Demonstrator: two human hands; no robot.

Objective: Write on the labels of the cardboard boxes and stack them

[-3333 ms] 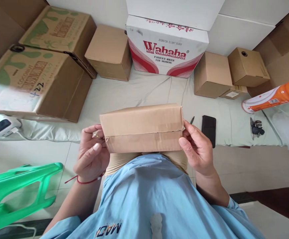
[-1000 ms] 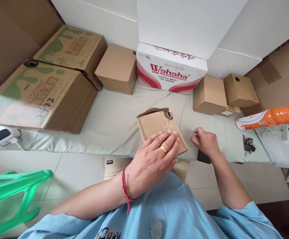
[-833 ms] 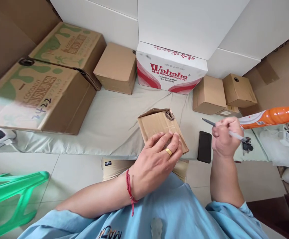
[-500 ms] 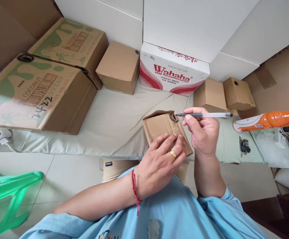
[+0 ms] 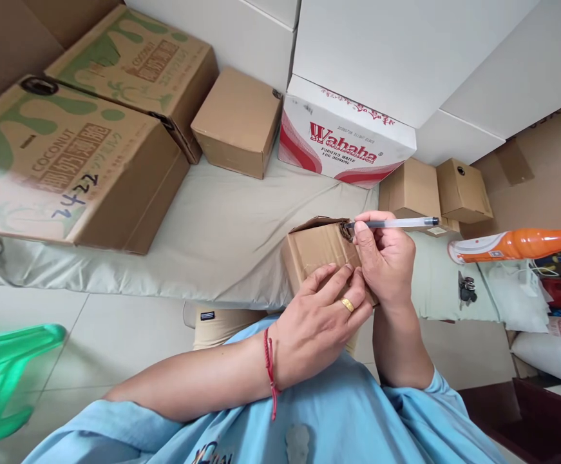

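Note:
A small brown cardboard box [image 5: 309, 248] sits at the front edge of the cloth-covered surface. My left hand [image 5: 326, 316], with a gold ring and a red wrist cord, lies across the box's top, fingers stretched out and resting on it. In my right hand [image 5: 386, 261] is a gel pen [image 5: 408, 222], held nearly level between thumb and fingers. The pen's dark tip touches a ragged, dark-marked patch [image 5: 346, 231] at the box's far right corner. Part of the box is hidden under my hands.
Two coconut cartons [image 5: 116, 180] stand at left, with a plain box [image 5: 239, 119] beside them. Behind is a white Wahaba-style water carton [image 5: 348, 138]. Small boxes [image 5: 410, 183], an orange bottle [image 5: 516, 246] and keys [image 5: 467, 289] are at right. A green stool [image 5: 14, 348] stands left.
The pen tip has moved closer into the dark patch, and my right hand has come nearer my left. The view has shifted slightly; my left hand stays on the box.

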